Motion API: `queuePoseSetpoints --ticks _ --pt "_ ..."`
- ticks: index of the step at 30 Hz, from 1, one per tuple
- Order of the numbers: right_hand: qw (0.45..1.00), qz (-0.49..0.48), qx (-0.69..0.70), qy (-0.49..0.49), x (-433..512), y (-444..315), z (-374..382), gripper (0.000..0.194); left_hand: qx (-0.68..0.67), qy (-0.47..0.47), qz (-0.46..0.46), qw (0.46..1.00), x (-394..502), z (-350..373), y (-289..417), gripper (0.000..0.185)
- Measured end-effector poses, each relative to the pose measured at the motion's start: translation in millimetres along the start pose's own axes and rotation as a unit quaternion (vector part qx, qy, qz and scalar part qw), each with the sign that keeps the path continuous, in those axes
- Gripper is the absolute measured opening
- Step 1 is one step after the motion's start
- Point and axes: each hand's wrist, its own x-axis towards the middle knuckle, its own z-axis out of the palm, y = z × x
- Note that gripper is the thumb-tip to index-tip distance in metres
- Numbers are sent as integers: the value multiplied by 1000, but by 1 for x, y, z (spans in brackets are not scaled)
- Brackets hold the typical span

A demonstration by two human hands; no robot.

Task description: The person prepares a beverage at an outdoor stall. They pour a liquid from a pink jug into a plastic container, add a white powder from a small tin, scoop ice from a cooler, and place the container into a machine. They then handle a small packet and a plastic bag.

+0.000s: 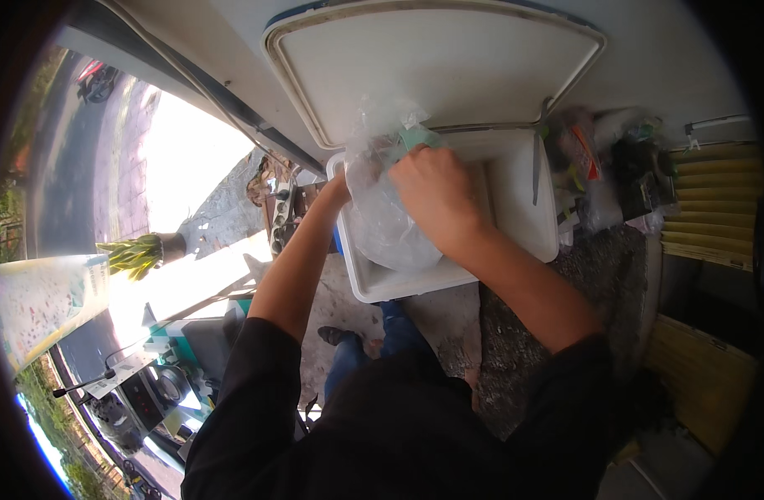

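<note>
A clear plastic bag [388,231] with whitish contents sits in the left half of a white cooler box [526,231]; I cannot tell what the contents are. My right hand [432,194] is over the bag's mouth, fingers closed on a light green plastic piece [417,137] whose full shape is hidden. At the bag's left side is my left hand [341,187]; the bag covers its fingers, so their grip cannot be made out. The cooler's lid [432,62] stands raised behind, against the wall.
A grey flat strip [536,169] hangs over the cooler's right side. Right of it are blurred packaged goods [632,162] and a yellow slatted panel [707,200]. A power strip [282,215] is at left, with a potted plant [135,253] and a sunlit street beyond. A counter with equipment [169,381] stands lower left.
</note>
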Motion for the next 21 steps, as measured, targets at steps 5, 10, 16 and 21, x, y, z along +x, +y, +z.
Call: queuePoseSetpoints --ticks 5,10,16,21 --pt "976 25 209 59 -13 60 8 16 -113 29 -4 993 -16 10 5 50" --pt "876 142 454 81 -50 88 49 40 61 89 42 993 -27 19 51 41" --pt "808 200 537 138 -100 72 70 46 78 201 34 976 -47 27 106 40" --pt "844 157 494 135 -147 67 22 47 6 276 32 961 -111 -3 123 39"
